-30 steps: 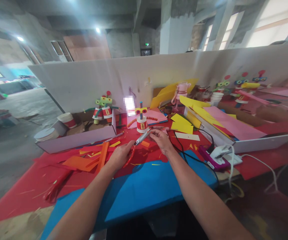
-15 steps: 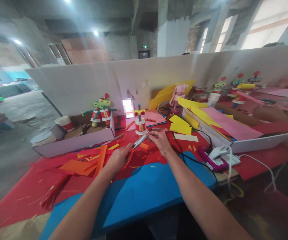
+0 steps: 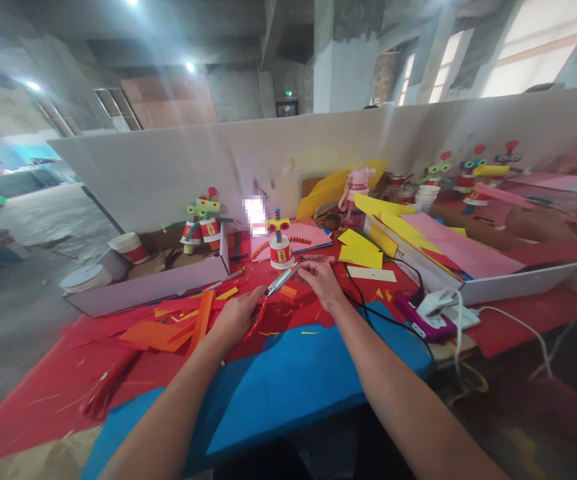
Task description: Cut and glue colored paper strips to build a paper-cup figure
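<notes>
My left hand [image 3: 241, 312] is closed round the red handles of a pair of scissors [image 3: 282, 281], whose metal blades point up and to the right. At the blade tips my right hand [image 3: 321, 283] pinches thumb and fingers together. What lies in that pinch, if anything, is too small to make out. Just beyond the blades stands a paper-cup robot [image 3: 281, 255] with a yellow head, a blue-and-red folded neck and folded paper arms. An orange paper scrap [image 3: 288, 292] lies under the scissors on the red sheet.
Left is a white box [image 3: 158, 283] with cups and more cup robots [image 3: 210, 227]. Orange paper strips [image 3: 161, 335] lie before it. Yellow sheets [image 3: 361, 250], a purple power strip [image 3: 423, 317] with cables, and a box of coloured paper [image 3: 521, 285] are on the right. Blue foam [image 3: 288, 387] edges the front.
The view has shifted very slightly. Both hands and the scissors keep nearly the same place and pose.
</notes>
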Available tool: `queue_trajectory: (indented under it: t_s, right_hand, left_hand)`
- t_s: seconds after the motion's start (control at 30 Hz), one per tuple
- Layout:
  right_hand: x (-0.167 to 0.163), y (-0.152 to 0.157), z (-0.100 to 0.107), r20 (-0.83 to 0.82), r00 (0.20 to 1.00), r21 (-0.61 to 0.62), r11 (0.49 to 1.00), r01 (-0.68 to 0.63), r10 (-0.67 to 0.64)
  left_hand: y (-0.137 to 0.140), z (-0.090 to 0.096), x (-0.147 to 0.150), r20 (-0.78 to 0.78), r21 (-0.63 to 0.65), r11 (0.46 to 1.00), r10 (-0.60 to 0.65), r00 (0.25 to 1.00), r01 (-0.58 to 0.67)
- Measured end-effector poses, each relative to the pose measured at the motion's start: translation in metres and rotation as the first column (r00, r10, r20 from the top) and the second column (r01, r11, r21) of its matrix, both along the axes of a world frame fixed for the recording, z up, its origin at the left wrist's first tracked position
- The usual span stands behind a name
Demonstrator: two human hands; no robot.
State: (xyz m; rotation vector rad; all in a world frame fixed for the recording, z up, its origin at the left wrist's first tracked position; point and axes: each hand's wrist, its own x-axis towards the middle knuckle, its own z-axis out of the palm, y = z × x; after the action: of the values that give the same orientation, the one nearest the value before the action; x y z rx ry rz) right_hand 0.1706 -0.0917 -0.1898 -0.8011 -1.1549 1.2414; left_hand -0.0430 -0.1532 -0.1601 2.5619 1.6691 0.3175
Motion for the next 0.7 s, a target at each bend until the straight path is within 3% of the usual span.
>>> queue_trajectory:
  t_s: [0.7]
  right_hand:
    - [0.0008, 0.0024, -0.0015, 0.012, 1.0, 0.0, 1.0, 0.016, -0.016]
  left_hand:
    - [0.001, -0.0028, 0.0007, 0.075, -0.046, 0.999, -0.018, 0.997, 0.021]
